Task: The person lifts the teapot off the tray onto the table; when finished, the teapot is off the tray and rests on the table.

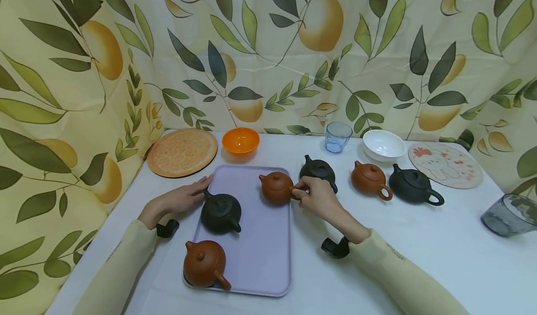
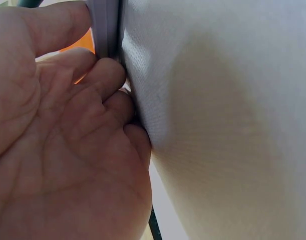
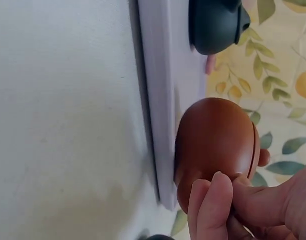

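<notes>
We are setting a brown teapot (image 1: 276,187) onto the lilac tray (image 1: 260,254), near the tray's far right corner. Our right hand (image 1: 317,197) pinches its handle, thumb and forefinger closed together on it; the pot sits just inside the tray's right edge, beside the rim. Our left hand (image 1: 181,198) steadies the tray at its far left edge, fingers (image 2: 110,75) lightly bent against the rim, gripping nothing. A black teapot (image 1: 220,212) and another brown teapot (image 1: 204,263) already stand on the tray. Next, we judge, the pinch must loosen without tipping the pot, then the hand reaches for the black pot (image 1: 318,170) just off the tray's right edge.
</notes>
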Demonstrator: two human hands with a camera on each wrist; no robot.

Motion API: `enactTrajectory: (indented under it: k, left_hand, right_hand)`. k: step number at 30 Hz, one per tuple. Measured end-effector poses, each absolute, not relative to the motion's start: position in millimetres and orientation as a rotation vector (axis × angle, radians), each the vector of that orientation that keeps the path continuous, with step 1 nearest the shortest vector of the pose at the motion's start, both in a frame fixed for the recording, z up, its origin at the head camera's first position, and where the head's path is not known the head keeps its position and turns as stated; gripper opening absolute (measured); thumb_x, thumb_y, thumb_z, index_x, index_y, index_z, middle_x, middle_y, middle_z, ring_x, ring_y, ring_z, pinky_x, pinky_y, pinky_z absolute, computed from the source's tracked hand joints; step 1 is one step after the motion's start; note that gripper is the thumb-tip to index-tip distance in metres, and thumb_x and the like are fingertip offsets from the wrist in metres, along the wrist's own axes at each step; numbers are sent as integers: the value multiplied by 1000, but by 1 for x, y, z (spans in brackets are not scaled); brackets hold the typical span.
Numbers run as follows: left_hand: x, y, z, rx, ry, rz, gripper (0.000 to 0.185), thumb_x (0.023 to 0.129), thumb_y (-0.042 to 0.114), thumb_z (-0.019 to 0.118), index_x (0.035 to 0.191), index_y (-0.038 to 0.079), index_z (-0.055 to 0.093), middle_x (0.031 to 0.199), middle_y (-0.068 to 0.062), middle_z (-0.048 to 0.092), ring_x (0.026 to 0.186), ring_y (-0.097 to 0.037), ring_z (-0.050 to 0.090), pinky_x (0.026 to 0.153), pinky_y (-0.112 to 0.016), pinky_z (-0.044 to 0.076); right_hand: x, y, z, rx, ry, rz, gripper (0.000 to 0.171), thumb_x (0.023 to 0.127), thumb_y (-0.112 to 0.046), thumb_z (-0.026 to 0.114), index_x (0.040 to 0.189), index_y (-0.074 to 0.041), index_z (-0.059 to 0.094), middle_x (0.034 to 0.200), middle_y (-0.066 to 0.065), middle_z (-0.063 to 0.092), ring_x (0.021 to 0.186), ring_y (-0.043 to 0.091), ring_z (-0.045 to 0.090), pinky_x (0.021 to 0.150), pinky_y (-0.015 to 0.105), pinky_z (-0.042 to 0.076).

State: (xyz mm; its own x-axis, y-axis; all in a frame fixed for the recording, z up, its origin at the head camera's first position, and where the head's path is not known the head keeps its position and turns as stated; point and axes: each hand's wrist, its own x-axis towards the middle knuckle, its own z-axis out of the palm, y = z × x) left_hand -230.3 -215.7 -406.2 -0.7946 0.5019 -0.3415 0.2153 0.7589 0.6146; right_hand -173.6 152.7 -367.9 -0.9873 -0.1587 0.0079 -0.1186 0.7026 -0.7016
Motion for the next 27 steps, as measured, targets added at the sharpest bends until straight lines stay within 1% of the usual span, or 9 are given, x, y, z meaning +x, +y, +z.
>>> enactTrajectory:
  k: [7,13,22,27]
  left_hand:
    - [-230,-218,-408,554,2460,772,60,104,18,39,157,17,12,163,-18,6,149,-41,7,118,-60,9]
    - [-229,-218,-406,547,2460,773,60,104,18,39,157,17,12,163,-19,5,149,-42,7,118,-61,8]
    - [-229,-216,-406,558,2456,772,59,104,17,38,157,15,11,163,-20,5,149,-41,6,118,-61,9]
    - [-229,-216,-406,570,2458,770,59,104,17,38,157,15,12,162,-20,4,149,-42,5,117,-61,8]
  right_hand:
    - [-164,163,-363,-192,2844,-1143,9,92,-10,65,95,-3,69,78,10,71,58,10,61,55,26,45]
    - [-150,174,-360,-173,2871,-1096,8,92,-11,65,93,-4,68,73,7,70,57,10,60,53,26,43]
    - [-121,200,-363,-107,2854,-1104,7,93,-11,65,95,-4,66,80,7,69,61,12,58,54,24,45]
    - [-104,216,-369,-50,2859,-1091,7,92,-11,66,95,-5,67,76,3,68,60,12,58,54,22,44]
